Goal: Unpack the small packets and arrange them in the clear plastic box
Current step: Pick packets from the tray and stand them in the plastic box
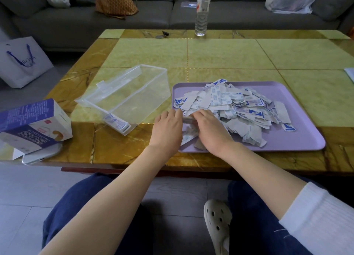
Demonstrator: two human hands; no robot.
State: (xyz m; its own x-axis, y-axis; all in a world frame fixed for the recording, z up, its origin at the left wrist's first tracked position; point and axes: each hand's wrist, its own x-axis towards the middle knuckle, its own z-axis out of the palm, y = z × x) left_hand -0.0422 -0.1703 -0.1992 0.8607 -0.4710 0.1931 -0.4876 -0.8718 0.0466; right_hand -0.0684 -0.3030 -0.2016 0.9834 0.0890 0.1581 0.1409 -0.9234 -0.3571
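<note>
Now L hand [168, 127], R hand [209, 129] round packets [188, 120].

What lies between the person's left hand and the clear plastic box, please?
Only a bare strip of the table, in the head view. The left hand, holding a packet bundle with the right hand, sits apart from the clear plastic box.

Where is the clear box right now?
Head view: the clear box sits on the table, left of the purple tray and right of the carton.
</note>
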